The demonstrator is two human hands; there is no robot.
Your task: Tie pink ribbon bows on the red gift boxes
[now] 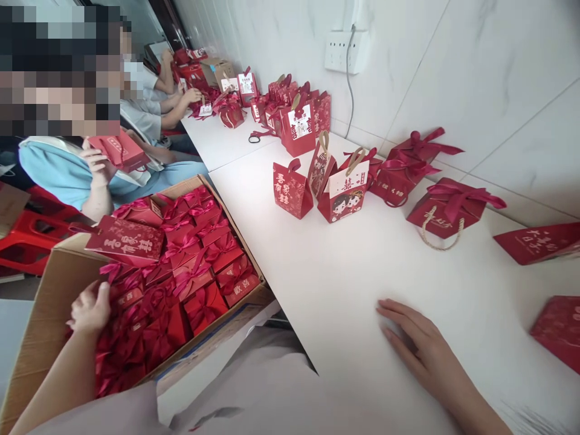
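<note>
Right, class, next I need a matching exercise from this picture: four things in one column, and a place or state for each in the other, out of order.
Things
1. Left hand
2. Socket
3. Right hand
4. Carton

Places and states
A. brown, packed with red boxes
B. at the white table, fingers stretched out
C. inside the carton's edge, at the ribboned boxes
D. on the pale wall, with a cable running down from it

Right pairs: 1-C, 2-D, 3-B, 4-A
</note>
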